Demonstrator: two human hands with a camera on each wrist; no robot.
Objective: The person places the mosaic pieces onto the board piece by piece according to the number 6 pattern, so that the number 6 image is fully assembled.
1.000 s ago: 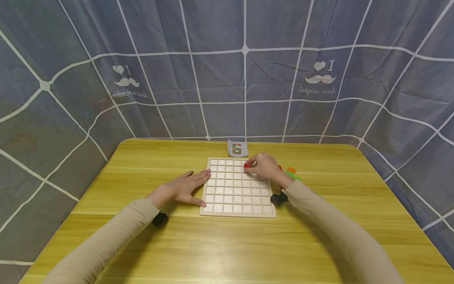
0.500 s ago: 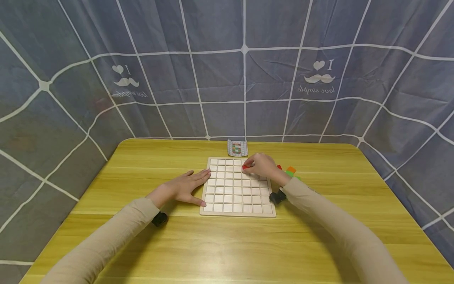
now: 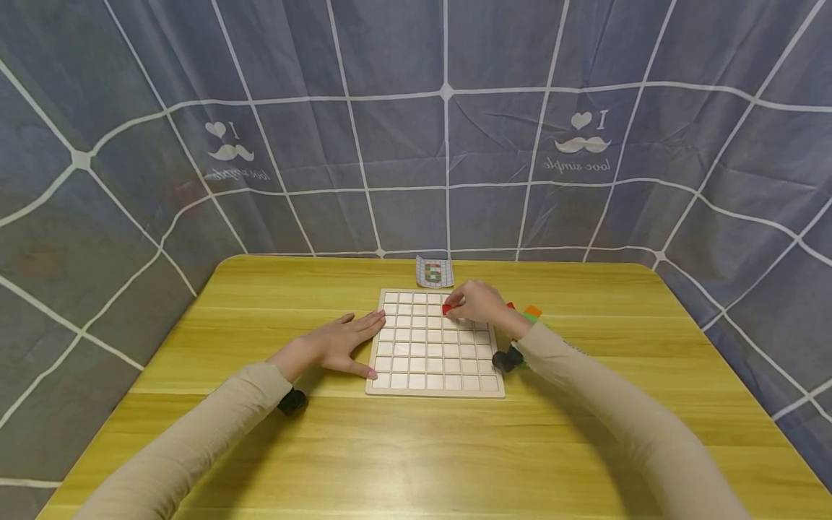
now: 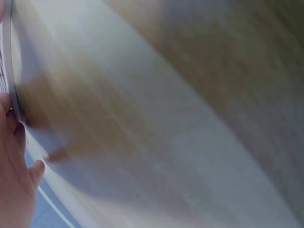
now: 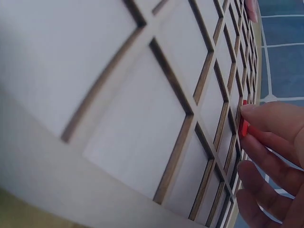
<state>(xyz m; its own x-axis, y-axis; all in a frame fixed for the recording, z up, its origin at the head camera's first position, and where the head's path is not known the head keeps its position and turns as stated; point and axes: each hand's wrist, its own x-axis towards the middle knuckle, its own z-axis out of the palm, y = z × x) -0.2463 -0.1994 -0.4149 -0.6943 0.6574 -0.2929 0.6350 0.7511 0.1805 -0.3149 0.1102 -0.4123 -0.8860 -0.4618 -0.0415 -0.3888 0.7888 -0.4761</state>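
A pale wooden grid board (image 3: 435, 350) lies on the table, divided into square cells by raised strips. My right hand (image 3: 479, 303) pinches a small red square tile (image 3: 445, 309) between thumb and fingers over a cell near the board's far side. In the right wrist view the red tile (image 5: 244, 118) stands at the grid strips, its far part covered by the fingertips. My left hand (image 3: 341, 345) lies with fingers spread, fingertips and thumb touching the board's left edge. The left wrist view shows part of that hand (image 4: 16, 171) beside the rim.
Behind the board lies a small card (image 3: 434, 273) with a coloured grid pattern. Loose tiles, including an orange tile (image 3: 533, 311), lie right of the board, partly hidden by the right forearm. Grey curtain (image 3: 406, 144) hangs round the wooden table (image 3: 416, 455).
My right hand has shifted slightly left and toward me with the red tile, which sits a little lower over the grid. The left hand stays in place.
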